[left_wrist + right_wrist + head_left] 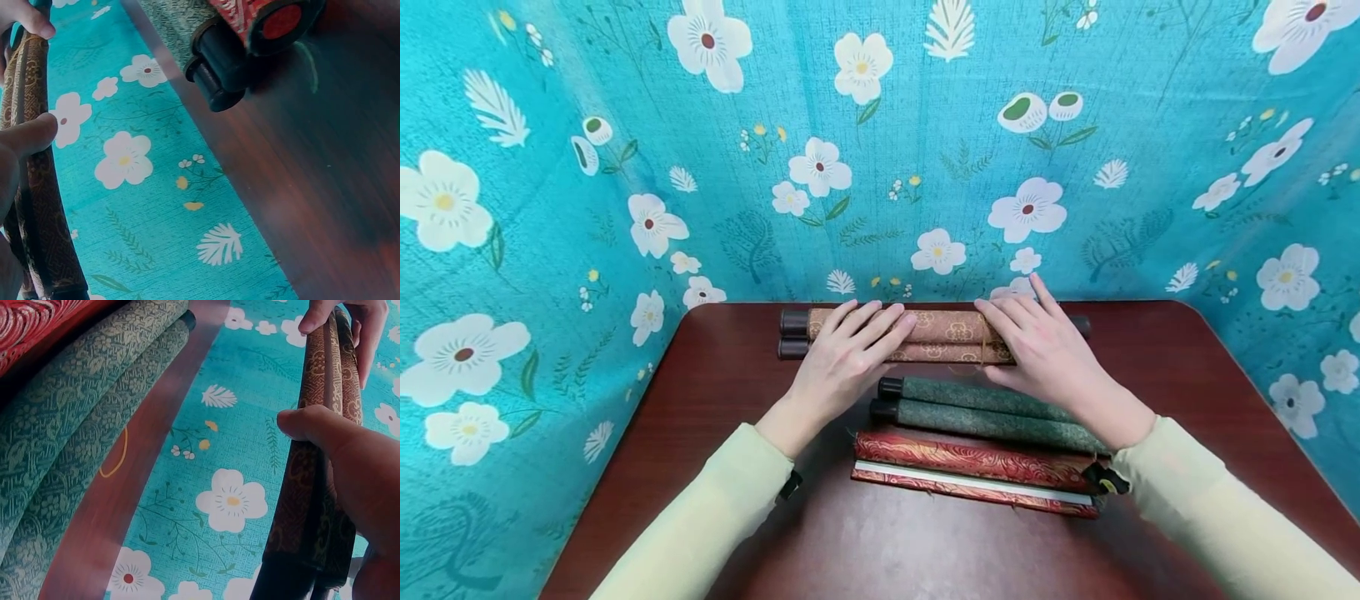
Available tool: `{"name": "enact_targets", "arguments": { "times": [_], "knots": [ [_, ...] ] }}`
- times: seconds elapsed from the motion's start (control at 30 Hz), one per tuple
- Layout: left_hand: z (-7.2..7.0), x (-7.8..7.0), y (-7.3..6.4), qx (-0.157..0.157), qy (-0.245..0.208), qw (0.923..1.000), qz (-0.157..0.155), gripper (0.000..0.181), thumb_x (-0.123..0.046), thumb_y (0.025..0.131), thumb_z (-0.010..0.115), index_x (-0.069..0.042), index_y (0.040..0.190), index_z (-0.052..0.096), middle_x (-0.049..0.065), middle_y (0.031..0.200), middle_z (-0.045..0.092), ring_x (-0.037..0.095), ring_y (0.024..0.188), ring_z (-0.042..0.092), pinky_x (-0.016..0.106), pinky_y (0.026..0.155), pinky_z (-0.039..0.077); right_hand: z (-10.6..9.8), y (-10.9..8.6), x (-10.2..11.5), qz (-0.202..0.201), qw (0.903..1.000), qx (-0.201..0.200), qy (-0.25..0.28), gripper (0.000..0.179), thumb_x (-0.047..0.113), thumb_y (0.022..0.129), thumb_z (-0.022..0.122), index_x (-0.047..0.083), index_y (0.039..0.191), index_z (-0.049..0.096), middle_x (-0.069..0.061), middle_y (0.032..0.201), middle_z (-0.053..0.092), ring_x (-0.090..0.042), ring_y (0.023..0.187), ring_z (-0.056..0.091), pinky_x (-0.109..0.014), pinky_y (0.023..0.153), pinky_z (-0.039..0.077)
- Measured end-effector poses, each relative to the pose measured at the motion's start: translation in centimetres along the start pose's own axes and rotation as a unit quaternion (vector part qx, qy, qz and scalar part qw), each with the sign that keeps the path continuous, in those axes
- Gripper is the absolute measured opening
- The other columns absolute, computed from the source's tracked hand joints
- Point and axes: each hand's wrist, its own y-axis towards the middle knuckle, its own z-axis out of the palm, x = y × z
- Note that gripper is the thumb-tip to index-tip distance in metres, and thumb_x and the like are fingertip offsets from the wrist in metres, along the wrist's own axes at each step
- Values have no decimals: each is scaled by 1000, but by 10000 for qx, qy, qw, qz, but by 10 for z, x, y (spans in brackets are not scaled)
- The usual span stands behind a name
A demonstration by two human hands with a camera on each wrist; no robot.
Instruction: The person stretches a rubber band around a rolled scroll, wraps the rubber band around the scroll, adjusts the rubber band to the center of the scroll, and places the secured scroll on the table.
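A brown scroll (943, 327) with a gold flower pattern lies crosswise near the table's back edge, its two rolls side by side. Dark knobs cap its ends, and a thin cord (985, 342) loops round it towards the right. My left hand (842, 362) grips its left part, fingers over the top and thumb along the near side. Towards the right end, my right hand (1051, 346) holds it the same way, covering much of that end. In the right wrist view the right thumb (319, 428) presses against the scroll's patterned side (303, 487).
Just in front lies a green scroll (992, 417) with black knobs, partly behind my right forearm. Nearer still is a red-and-gold scroll (970, 454) with a white strip showing along it. All rest on a dark red-brown table (715, 467); blue flowered cloth (910, 150) hangs behind.
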Motion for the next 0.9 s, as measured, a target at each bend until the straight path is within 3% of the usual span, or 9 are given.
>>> {"name": "enact_targets", "arguments": {
  "times": [0.13, 0.37, 0.5, 0.7, 0.9],
  "knots": [
    [2, -2, -2, -25, -81, 9999, -59, 75, -21, 77, 99, -13, 144, 68, 7, 142, 69, 32, 127, 65, 53, 110, 52, 0, -1, 2, -15, 10000, 33, -8, 100, 38, 65, 103, -6, 144, 59, -24, 128, 67, -44, 124, 60, -63, 129, 19],
    [5, -5, 3, -84, -79, 9999, -11, 77, -26, 76, 100, -14, 145, 67, 7, 143, 69, 31, 127, 65, 53, 110, 52, 1, 9, 10, -156, 9996, -194, 94, 97, 33, 63, 105, -5, 141, 61, -23, 128, 68, -42, 123, 61, -66, 126, 26],
    [5, -6, 5, -84, -25, 10000, 46, 78, -30, 76, 100, -14, 145, 67, 6, 143, 69, 31, 127, 65, 52, 109, 52, 1, 12, 13, -211, 9996, -169, 102, 100, 36, 65, 104, -4, 145, 60, -22, 131, 68, -42, 124, 61, -65, 128, 22],
    [5, -3, 3, 62, -29, 10000, 61, 79, -28, 77, 100, -14, 147, 66, 6, 144, 68, 31, 129, 64, 53, 112, 50, -3, 1, 7, 26, 10000, 25, -21, 111, 49, 68, 101, -3, 153, 52, -23, 139, 64, -43, 130, 59, -67, 127, 22],
    [5, -3, -2, 165, -116, 9998, 41, 78, -23, 77, 99, -14, 147, 65, 7, 144, 68, 31, 129, 64, 54, 113, 49, -1, -9, 2, 144, 9999, 74, -21, 104, 43, 68, 101, -4, 149, 56, -24, 134, 67, -44, 125, 61, -65, 129, 18]
  ]
}}
